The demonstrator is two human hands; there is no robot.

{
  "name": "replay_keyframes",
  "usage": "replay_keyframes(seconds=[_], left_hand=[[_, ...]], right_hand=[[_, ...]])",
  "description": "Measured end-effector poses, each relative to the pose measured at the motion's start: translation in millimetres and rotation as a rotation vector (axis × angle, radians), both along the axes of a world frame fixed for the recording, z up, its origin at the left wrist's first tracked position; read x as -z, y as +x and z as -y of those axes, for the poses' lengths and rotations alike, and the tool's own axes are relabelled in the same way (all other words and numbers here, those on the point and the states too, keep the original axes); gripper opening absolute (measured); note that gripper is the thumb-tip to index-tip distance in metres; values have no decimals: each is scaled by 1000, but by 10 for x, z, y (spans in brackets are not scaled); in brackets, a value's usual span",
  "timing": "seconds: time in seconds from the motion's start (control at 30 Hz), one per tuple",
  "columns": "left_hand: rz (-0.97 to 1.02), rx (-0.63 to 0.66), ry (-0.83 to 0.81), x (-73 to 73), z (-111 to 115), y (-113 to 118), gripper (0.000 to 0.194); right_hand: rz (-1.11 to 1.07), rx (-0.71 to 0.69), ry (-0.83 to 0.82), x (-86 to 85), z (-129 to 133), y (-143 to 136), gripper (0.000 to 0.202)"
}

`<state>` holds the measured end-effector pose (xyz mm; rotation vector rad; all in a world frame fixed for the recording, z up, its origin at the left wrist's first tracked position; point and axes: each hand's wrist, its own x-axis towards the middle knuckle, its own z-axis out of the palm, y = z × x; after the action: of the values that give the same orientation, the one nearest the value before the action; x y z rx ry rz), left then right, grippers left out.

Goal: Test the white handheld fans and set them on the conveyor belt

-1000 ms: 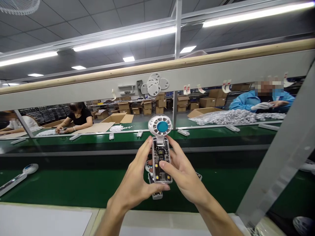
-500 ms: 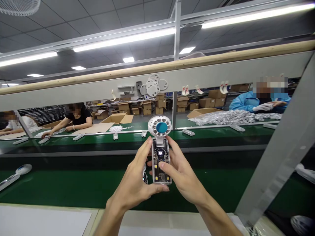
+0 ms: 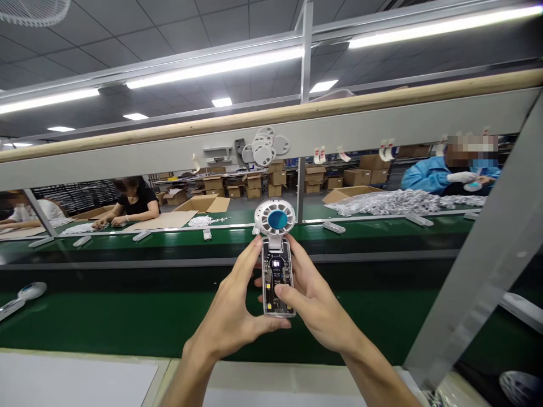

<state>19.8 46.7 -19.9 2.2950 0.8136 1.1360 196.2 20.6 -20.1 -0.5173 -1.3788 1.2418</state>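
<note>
Belt fan drifted left | both hands (image 3: 237, 316) grip handheld fan (image 3: 276, 260)

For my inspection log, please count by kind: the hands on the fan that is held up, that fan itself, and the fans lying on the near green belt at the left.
Hands on the fan: 2, left hand and right hand
Held fan: 1
Fan lying on the near belt, left: 1
Total: 4

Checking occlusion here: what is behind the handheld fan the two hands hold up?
Behind the fan runs the green conveyor belt, with a second belt beyond. The left hand and right hand cover its sides, and the belt directly behind it is hidden.
</note>
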Motion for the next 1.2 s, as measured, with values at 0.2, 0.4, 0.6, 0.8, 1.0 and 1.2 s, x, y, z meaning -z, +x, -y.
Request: replay_keyframes(seconds=[0.2,0.4,0.6,0.8,1.0,1.2], left_hand=[[-31,-54,-19,20,0,-2,119],[-32,-47,-23,26,6,5,119],[-41,-46,7,8,-2,8,116],[-43,-42,26,-17,7,-2,112],[-72,-58,27,-25,28,-6,112],[-78,-53,22,-29,31,-11,112]], right_hand=[[16,10,-24,-13,10,2,70],[13,41,-27,-1,-1,-20,72],[15,53,-42,-13,12,-29,74],[6,75,-84,-31,26,-53,70],[-14,85,-89,-20,22,-74,71],[-42,117,-121,-35,42,-109,69]])
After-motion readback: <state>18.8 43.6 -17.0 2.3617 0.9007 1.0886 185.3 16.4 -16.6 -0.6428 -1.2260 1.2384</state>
